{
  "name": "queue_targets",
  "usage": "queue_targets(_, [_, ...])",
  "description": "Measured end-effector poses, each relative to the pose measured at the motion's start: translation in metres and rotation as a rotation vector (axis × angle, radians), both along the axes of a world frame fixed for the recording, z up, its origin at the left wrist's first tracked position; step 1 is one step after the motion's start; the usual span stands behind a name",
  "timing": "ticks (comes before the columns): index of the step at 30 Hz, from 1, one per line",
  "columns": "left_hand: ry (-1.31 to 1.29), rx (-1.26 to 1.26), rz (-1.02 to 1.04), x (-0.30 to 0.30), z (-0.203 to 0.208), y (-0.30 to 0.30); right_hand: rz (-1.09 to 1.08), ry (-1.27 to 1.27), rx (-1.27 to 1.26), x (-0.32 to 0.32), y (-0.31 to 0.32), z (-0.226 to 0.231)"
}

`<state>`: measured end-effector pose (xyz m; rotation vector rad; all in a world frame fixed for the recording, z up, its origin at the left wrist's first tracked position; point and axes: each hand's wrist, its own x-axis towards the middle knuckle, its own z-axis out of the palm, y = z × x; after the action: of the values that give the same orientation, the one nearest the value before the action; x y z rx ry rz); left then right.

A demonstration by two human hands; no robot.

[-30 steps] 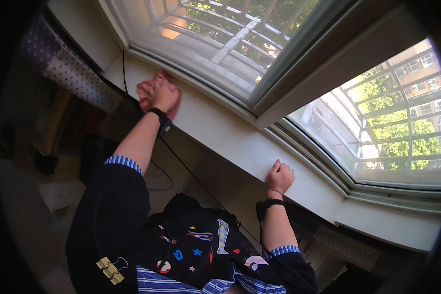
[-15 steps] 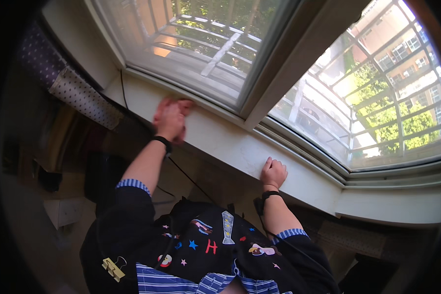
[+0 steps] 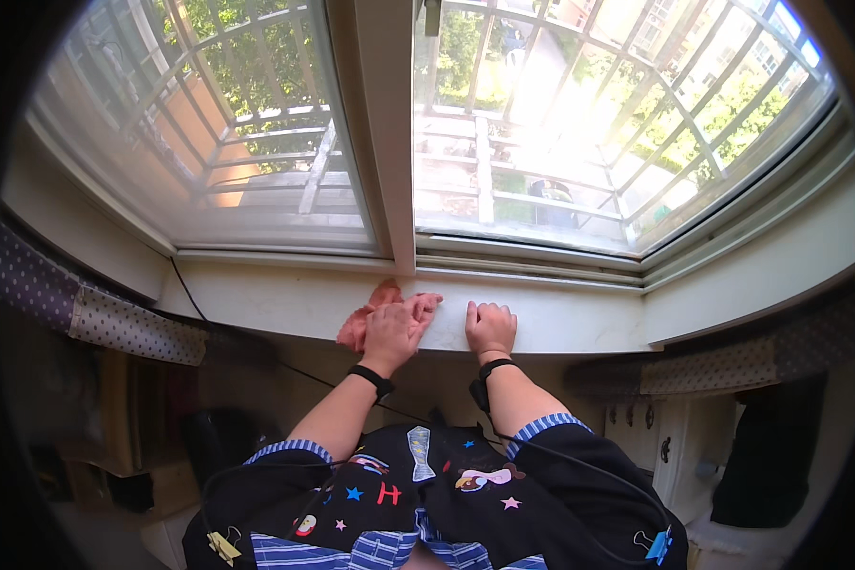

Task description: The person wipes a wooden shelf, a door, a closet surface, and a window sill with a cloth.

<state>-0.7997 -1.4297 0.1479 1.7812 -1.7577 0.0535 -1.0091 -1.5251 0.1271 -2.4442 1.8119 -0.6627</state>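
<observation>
A crumpled pink cloth (image 3: 356,328) lies on the white windowsill (image 3: 247,299), below the upright window post. My left hand (image 3: 389,334) presses down on it with curled fingers, and folds of the cloth bulge out on both sides of the hand. To the right, my right hand (image 3: 491,329) rests on the sill near its front edge, curled into a loose fist with nothing visible in it. A small gap of bare sill separates it from the cloth.
Two window panes (image 3: 513,171) stand behind the sill, joined at a post (image 3: 394,142), with metal bars outside. Polka-dot curtains (image 3: 138,328) hang at both sides. A thin black cable (image 3: 188,290) crosses the sill's left part and runs down toward me.
My left hand and the cloth have moved right along the sill, from its left part to below the post, close to my right hand. The view has turned so the sill now runs level.
</observation>
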Motion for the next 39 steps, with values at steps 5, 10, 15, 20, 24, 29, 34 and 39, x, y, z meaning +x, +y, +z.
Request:
queue_targets(5, [0.049, 0.219, 0.436, 0.176, -0.017, 0.020, -0.042, 0.018, -0.009, -0.020, -0.002, 0.001])
queue_targets(10, [-0.459, 0.251, 0.762, 0.404, -0.056, 0.130, 0.057, -0.064, 0.064, 0.022, 0.006, 0.015])
queue_targets(15, [0.455, 0.065, 0.292, 0.197, -0.082, 0.039, 0.023, -0.031, 0.040, 0.015, 0.002, 0.011])
queue_targets(20, [0.133, -0.149, 0.055, 0.022, -0.001, 0.001, -0.010, -0.013, 0.047, -0.007, -0.001, 0.002])
queue_targets(24, [0.243, 0.049, 0.644, 0.209, -0.011, 0.048, 0.003, -0.016, -0.008, -0.001, 0.001, 0.002])
queue_targets(29, [0.104, 0.262, 1.068, 0.316, -0.020, 0.081, 0.019, -0.010, -0.014, 0.009, 0.003, 0.004])
queue_targets(34, [0.132, 0.083, 0.383, 0.079, -0.030, 0.005, -0.010, 0.021, 0.009, 0.006, 0.001, 0.006])
queue_targets(39, [0.195, 0.003, 0.061, 0.043, -0.001, 0.006, -0.015, 0.025, 0.029, -0.006, -0.002, 0.001])
